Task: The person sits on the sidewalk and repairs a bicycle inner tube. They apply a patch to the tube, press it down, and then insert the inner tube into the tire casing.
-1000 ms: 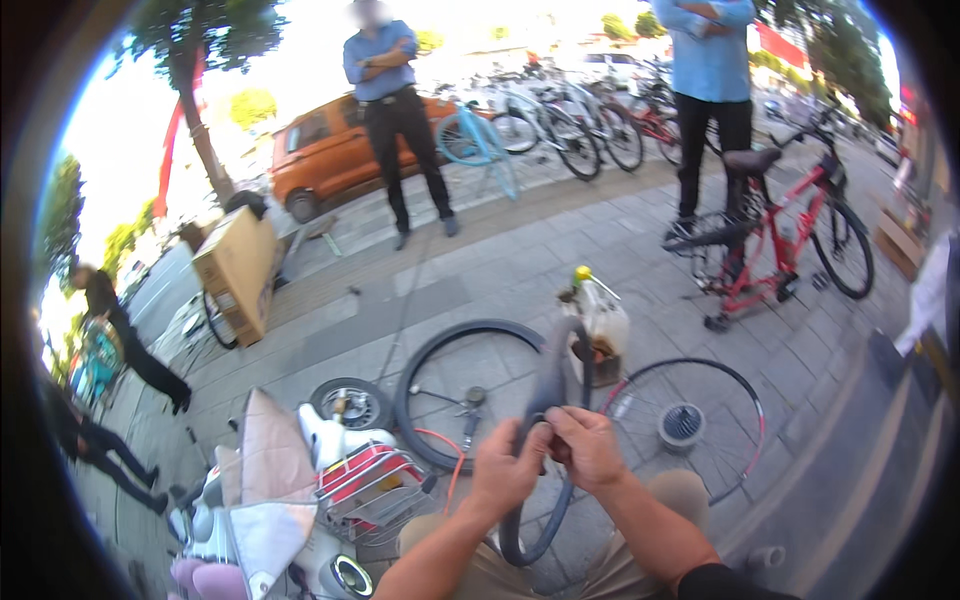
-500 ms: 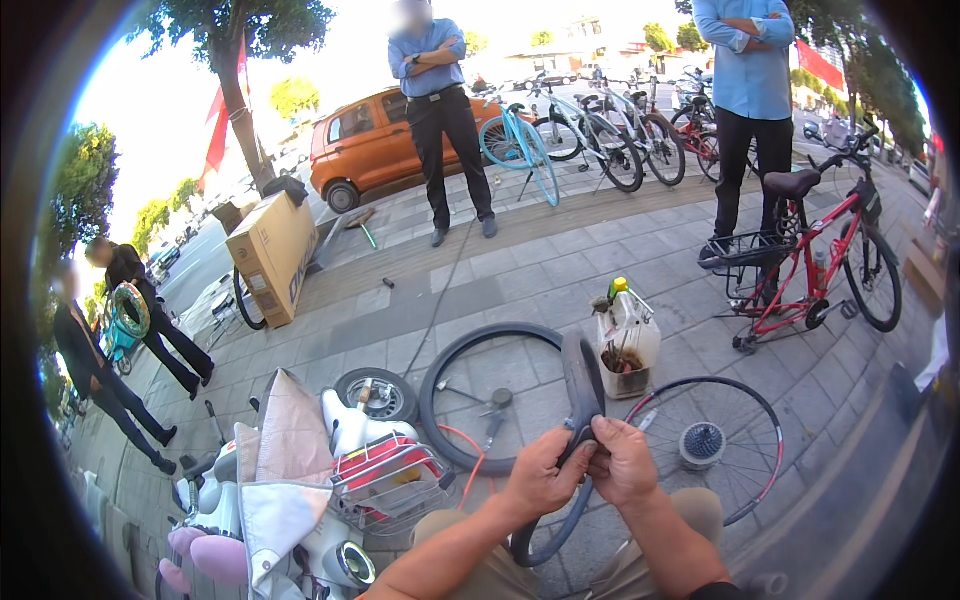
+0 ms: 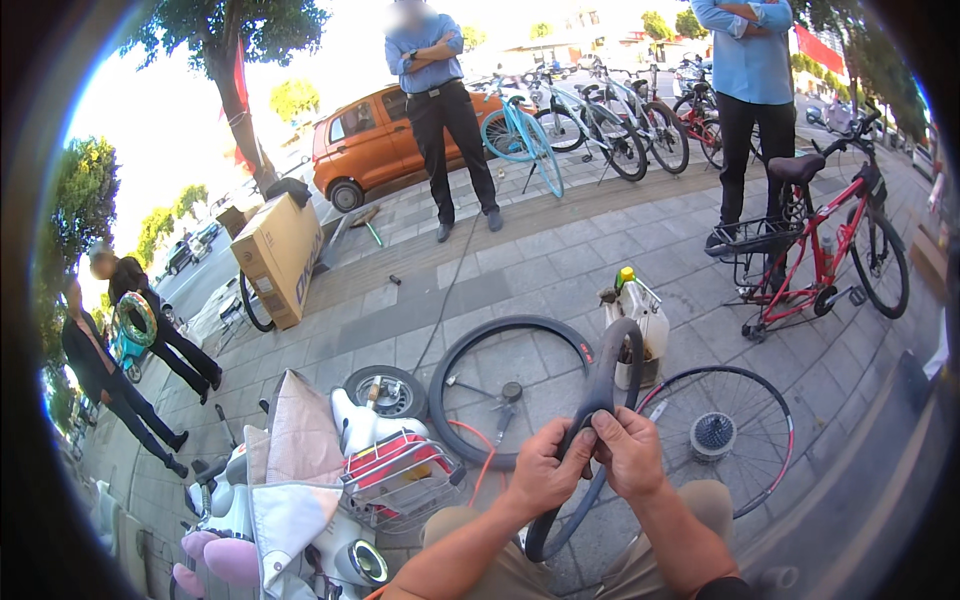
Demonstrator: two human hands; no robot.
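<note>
Dark rubber tube (image 3: 600,383) held over the person's knees, its loop upright and its lower end hanging between the legs. The left hand (image 3: 546,466) and right hand (image 3: 628,455) both grasp it, side by side, thumbs uppermost; the fingers beneath are partly hidden. The tube appears light, soft and pliant, probably easy to grip when dry and hard to break, though liable to twist or sag where unsupported. A pinch on each side of the worked spot, as here, seems the surest hold. To its left a tire (image 3: 437,390) lies on the paving; to its right lies a spoked wheel (image 3: 713,435).

Containers: a pale plastic jug (image 3: 646,322) with a yellow cap stands just behind the tube's upper bend, which partly covers it; dark matter shows low inside, its kind unclear. A wire basket (image 3: 402,503) encloses red and yellow items. A tall cardboard box (image 3: 280,262) hides any contents
</note>
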